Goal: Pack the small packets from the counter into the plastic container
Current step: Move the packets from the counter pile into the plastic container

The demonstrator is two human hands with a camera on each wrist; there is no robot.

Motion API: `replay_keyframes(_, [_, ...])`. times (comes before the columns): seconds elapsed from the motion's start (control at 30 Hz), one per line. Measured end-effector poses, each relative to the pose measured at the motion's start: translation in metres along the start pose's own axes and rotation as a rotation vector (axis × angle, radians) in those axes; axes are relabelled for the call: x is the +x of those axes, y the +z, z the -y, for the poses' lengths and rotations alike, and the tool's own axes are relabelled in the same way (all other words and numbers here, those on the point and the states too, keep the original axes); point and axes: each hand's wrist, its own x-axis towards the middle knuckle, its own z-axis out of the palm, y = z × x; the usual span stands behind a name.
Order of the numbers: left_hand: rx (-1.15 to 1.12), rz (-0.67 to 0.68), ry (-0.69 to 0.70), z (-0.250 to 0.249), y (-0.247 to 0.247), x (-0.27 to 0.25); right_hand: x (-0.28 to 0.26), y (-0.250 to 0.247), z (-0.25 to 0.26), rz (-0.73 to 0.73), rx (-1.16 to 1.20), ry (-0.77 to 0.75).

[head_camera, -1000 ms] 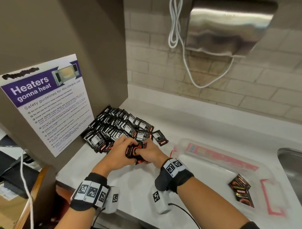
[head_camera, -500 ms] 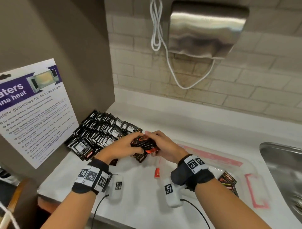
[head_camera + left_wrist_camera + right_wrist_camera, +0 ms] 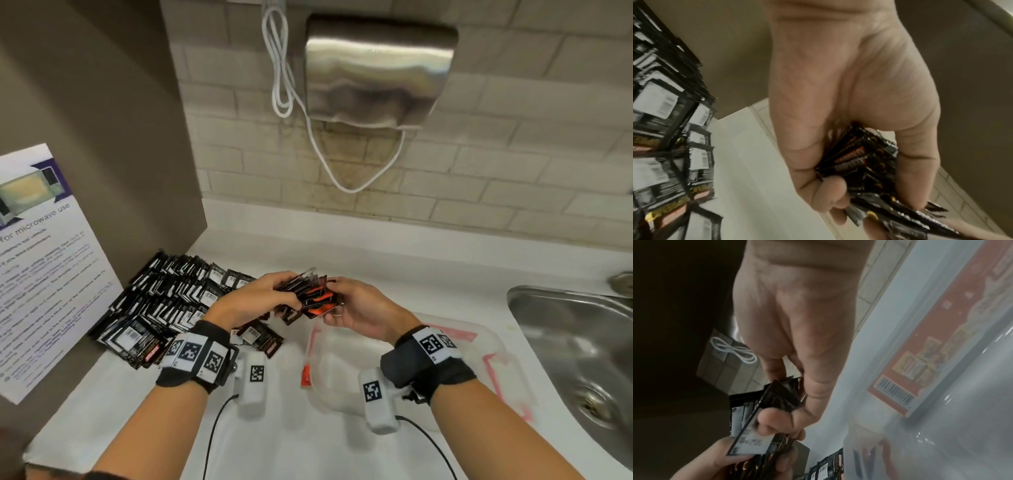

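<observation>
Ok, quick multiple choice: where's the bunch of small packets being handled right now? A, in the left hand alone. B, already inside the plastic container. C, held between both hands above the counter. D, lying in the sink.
C: the bunch of packets sits between the left hand and right hand, both curled round it, above the counter.

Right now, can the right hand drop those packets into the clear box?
Probably yes. The right hand grips the bunch of packets together with the left hand, just above the near end of the plastic container. The container is open, and nothing blocks the way down.
</observation>
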Motion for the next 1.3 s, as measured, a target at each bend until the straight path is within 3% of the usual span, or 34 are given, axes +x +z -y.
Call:
replay_keyframes(0.37, [0.112,0.163,0.12,-0.014,-0.008,0.028,0.003,-0.023,0.016,-0.08,-0.094,0.004])
replay_keyframes(0.6, [0.164,0.183,0.132,-0.02,-0.013,0.047,0.01,-0.028,0.018,-0.106,-0.099,0.038])
replay_keyframes(0.73, [0.227,0.21,0.157,-0.028,-0.015,0.057,0.012,-0.027,0.024,0.01,0.041,0.086])
replay_keyframes(0.87, [0.134,0.286,0.181,-0.034,-0.022,0.063,0.015,-0.028,0.03,0.117,0.083,0.044])
replay_keyframes(1.0, [0.061,0.265,0.188,-0.034,-0.027,0.068,0.017,-0.036,0.03,0.141,0.145,-0.006])
replay_keyframes(1.3, [-0.012,0.204,0.212,-0.031,-0.028,0.077,0.02,-0.04,0.029,0.137,0.201,0.03])
